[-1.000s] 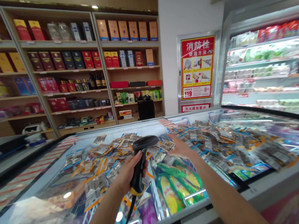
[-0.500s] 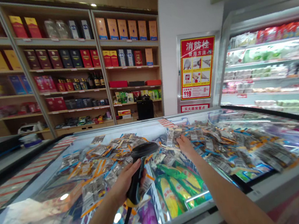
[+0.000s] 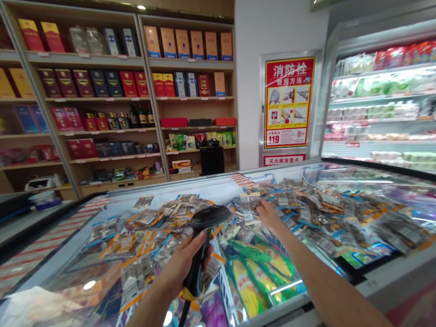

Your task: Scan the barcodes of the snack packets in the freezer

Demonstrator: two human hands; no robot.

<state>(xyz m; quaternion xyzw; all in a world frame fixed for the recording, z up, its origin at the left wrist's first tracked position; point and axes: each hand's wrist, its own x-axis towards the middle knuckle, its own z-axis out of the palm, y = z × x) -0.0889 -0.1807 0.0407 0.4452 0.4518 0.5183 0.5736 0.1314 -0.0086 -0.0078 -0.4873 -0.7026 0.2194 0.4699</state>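
Observation:
My left hand (image 3: 187,262) is wrapped round the handle of a black and yellow barcode scanner (image 3: 209,217), its head tipped to the right and a cord hanging down. My right hand (image 3: 266,215) pinches the edge of a small clear packet (image 3: 249,206) with a printed label, just right of the scanner head. Many similar packets with orange and blue edges lie in piles, one pile (image 3: 150,232) on the left and another (image 3: 329,207) on the right. They rest on the glass top of a chest freezer (image 3: 303,311).
Below the glass lie yellow and green corn packs (image 3: 246,284) and purple packs (image 3: 214,313) in wire baskets. Shelves of boxed goods (image 3: 93,86) stand behind. A red poster (image 3: 289,102) hangs on the wall, and a lit refrigerated shelf (image 3: 404,99) is at the right.
The packet in my right hand has turned, so its label now faces me more fully beside the scanner head. My left hand keeps nearly the same place, and the view has shifted slightly.

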